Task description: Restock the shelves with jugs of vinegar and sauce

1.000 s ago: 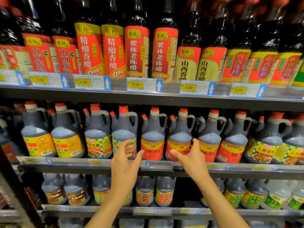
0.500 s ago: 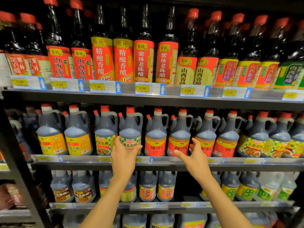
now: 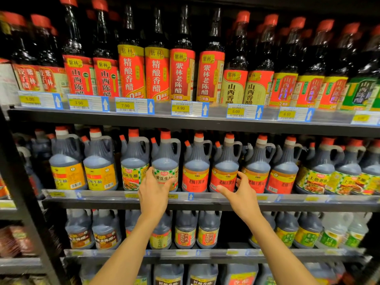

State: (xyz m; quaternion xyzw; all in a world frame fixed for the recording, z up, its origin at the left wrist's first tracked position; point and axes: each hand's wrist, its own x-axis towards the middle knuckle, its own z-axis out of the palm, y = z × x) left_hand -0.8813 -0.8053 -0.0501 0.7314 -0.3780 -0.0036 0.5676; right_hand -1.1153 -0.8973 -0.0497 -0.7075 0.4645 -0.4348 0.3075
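A row of dark sauce jugs with red caps stands on the middle shelf (image 3: 308,199). My left hand (image 3: 153,195) holds the lower front of the green-checked-label jug (image 3: 165,159), fingers on its left side and thumb across the label. My right hand (image 3: 243,197) is spread at the red-label jug (image 3: 225,161). Its thumb lies in front of that jug's base, and its fingers reach into the gap beside the neighbouring red-label jug (image 3: 257,163). Both jugs stand upright on the shelf.
Tall vinegar bottles (image 3: 182,73) fill the upper shelf (image 3: 164,120) above price tags. More jugs (image 3: 186,231) line the lower shelf, with white-liquid jugs (image 3: 337,229) at the right. A black upright post (image 3: 24,192) borders the left side.
Both hands moved forward to the middle shelf. The left hand closed onto the green-checked-label jug, and the right hand's fingers reached the red-label jug. The view shifted up and left.
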